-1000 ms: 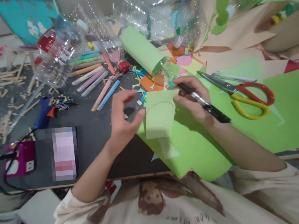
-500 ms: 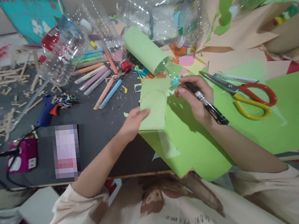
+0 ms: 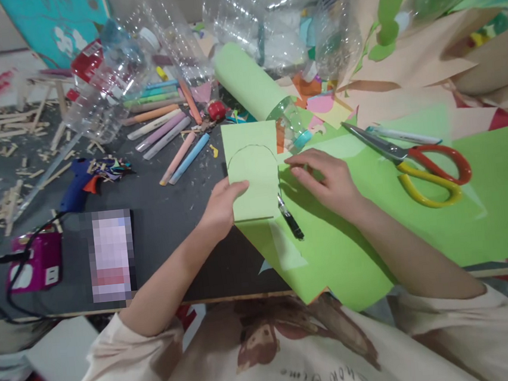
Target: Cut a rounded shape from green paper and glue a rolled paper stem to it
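Head view, with the light-green rectangular paper piece as the centre of the clock and 12 at the top of the picture: the left hand comes in from 8 o'clock and is clamped on the paper's lower left edge, thumb lying on the face. The paper is held above the table, and a thin dark curved line arches across its upper part. At 3 o'clock the right hand has its thumb and index finger parted, fingertips just beside the paper's right edge.

A black pen with a silver section lies at about 5 o'clock, near the paper, on a large bright-green paper sheet. Well out at 3 o'clock, beyond the right hand, lie scissors with one red and one yellow handle, a slim white marker just above their blades. A clear bottle wrapped in pale green paper rests at 12 o'clock, its teal cap pointing down and right.

Pastel markers spread over the dark tabletop at 10 o'clock. A blue glue gun with an orange trigger lies at 9 o'clock, and a phone with a blurred screen at 8 o'clock. Farther out, between 8 and 9, is a magenta box.
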`<action>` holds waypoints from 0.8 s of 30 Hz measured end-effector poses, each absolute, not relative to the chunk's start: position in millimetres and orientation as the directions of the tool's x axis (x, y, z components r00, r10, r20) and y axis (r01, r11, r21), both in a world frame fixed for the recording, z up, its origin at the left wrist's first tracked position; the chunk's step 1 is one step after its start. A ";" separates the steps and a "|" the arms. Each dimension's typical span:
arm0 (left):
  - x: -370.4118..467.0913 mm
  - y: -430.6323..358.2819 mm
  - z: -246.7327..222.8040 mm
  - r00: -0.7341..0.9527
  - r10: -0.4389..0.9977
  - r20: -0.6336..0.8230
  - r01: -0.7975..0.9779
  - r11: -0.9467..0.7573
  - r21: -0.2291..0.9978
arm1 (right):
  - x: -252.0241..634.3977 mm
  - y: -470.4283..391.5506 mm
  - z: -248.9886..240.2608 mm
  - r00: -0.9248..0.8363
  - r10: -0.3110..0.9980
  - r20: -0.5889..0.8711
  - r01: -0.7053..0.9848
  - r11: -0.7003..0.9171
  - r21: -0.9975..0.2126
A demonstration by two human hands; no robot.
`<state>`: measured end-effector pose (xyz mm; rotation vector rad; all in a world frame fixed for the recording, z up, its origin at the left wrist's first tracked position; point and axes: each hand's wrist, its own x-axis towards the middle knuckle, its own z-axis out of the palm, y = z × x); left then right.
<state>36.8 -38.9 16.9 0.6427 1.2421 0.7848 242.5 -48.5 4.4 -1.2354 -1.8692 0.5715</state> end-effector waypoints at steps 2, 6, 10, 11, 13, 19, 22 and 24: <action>38.1 -43.2 17.0 0.191 0.789 -0.584 -0.144 0.611 0.779 | 236.0 -54.7 10.7 -0.146 0.954 0.261 0.444 0.299 -0.845; 41.0 -51.4 20.6 0.344 0.754 -0.560 -0.129 0.629 0.767 | 223.8 -62.9 14.6 -0.114 0.992 0.047 0.231 0.072 -0.970; 41.8 -54.2 22.1 0.409 0.741 -0.533 -0.125 0.624 0.771 | 219.9 -63.1 15.4 -0.101 0.994 -0.033 0.109 -0.022 -0.994; 41.7 -54.2 21.6 0.414 0.740 -0.530 -0.126 0.623 0.772 | 219.9 -62.8 15.8 -0.103 0.994 -0.040 0.097 -0.030 -0.995; 41.6 -54.0 20.1 0.408 0.748 -0.523 -0.138 0.616 0.775 | 220.3 -62.1 16.7 -0.114 0.992 -0.049 0.087 -0.039 -0.995; 41.5 -54.9 18.6 0.449 0.701 -0.554 -0.133 0.666 0.734 | 221.2 -62.0 16.3 -0.133 0.990 -0.046 0.092 -0.034 -0.995; 42.1 -55.7 19.0 0.440 0.692 -0.572 -0.134 0.681 0.720 | 220.3 -61.6 14.5 -0.132 0.990 -0.047 0.104 -0.033 -0.994; 42.5 -55.7 18.9 0.417 0.705 -0.574 -0.148 0.676 0.722 | 220.6 -60.6 14.3 -0.129 0.991 -0.018 0.118 -0.003 -0.993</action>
